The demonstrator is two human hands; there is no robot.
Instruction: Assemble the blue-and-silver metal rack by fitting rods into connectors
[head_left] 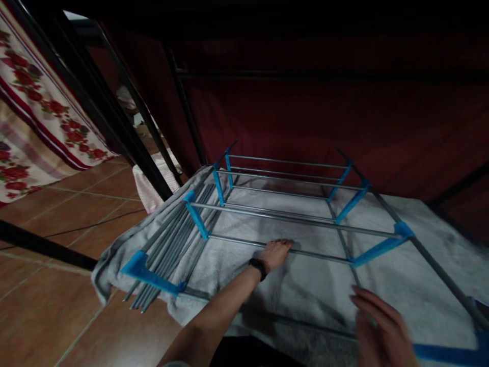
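A rack (pixel 290 216) of grey rods and blue joints (pixel 196 218) is laid flat on a grey cloth (pixel 420 285), which is spread over a tiled floor (pixel 57 214). The left hand (pixel 277 253), banded at the wrist by a black strap (pixel 258 268), is laid palm down on the rack's near rod (pixel 237 240), with the fingers bent over it; whether the rod is truly gripped cannot be told. The right hand (pixel 382 326) is seen blurred at the near right, held open with fingers loose above the cloth, and nothing is held in it. A bundle of loose rods (pixel 171 255) is laid along the rack's left side. A flowered fabric (pixel 30 102) is hung at the far left.
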